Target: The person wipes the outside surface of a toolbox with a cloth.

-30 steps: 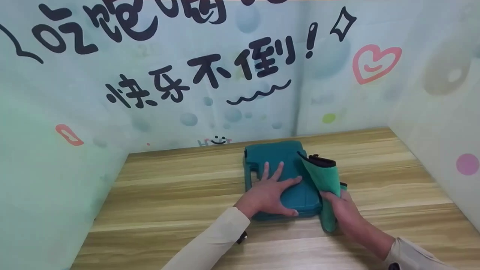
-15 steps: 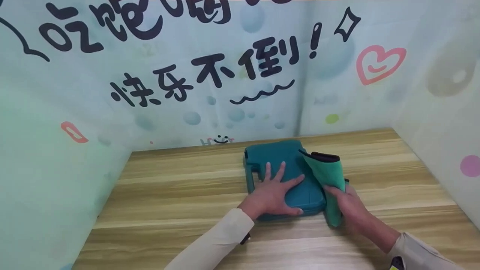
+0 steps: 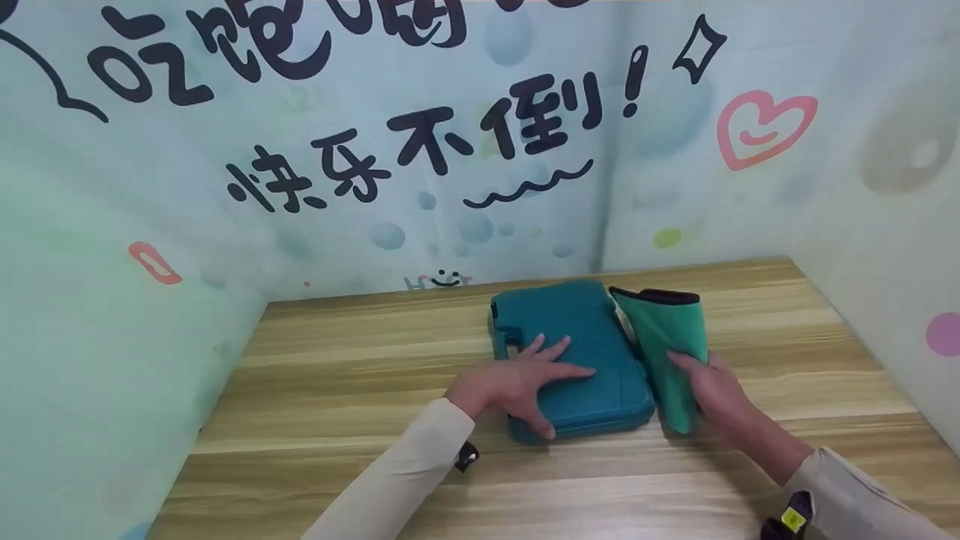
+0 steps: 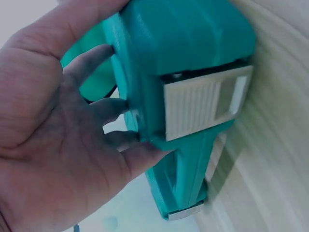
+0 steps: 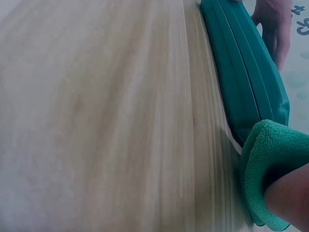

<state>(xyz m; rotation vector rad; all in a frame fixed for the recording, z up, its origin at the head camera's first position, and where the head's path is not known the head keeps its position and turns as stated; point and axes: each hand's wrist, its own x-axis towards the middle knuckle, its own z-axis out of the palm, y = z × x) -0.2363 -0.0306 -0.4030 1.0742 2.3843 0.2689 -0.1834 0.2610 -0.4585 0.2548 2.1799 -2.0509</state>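
A flat teal hard-plastic case with a moulded carry handle lies on the light wood-grain desk, towards the back and a little right of the middle. My left hand lies on its near left part, the fingers fairly straight and spread over the lid, the thumb reaching down over the near edge. In the left wrist view that same hand sits against the side of the case, fingertips touching the plastic just beside a pale grey ribbed latch.

My right hand pinches a green fleecy cloth with a dark trimmed edge. The cloth stands up against the right side of the case, its lower end reaching the desk. In the right wrist view the cloth is folded round my fingertip, pressed close to the corner of the case.

Behind the desk stand pale walls painted with black lettering, bubbles and a pink heart.
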